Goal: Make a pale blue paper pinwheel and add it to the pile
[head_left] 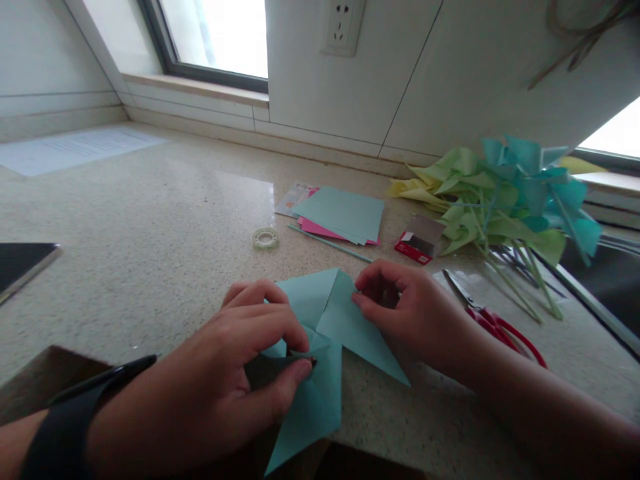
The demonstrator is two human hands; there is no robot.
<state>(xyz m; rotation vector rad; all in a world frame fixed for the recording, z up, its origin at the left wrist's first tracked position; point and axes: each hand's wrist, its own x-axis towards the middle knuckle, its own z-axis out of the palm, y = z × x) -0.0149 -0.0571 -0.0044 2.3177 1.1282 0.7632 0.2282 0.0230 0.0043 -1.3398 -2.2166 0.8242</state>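
Note:
A light blue paper pinwheel (327,393), cut into flaps, lies near the counter's front edge. My left hand (250,353) pinches a folded paper tip over its middle between thumb and fingers. A small dark bit shows beside the left thumb tip; what it is I cannot make out. On the far right flap, my right hand (405,300) has thumb and forefinger closed at the paper's edge. Its other fingers are curled in.
Beyond the hands are a tape roll (265,238), a thin paper stick (330,243), stacked coloured paper (345,210) and a small red box (419,240). Red-handled scissors (493,323) lie right, below finished paper pinwheels (525,193). A sink (610,280) borders the counter; a dark device (25,267) sits left.

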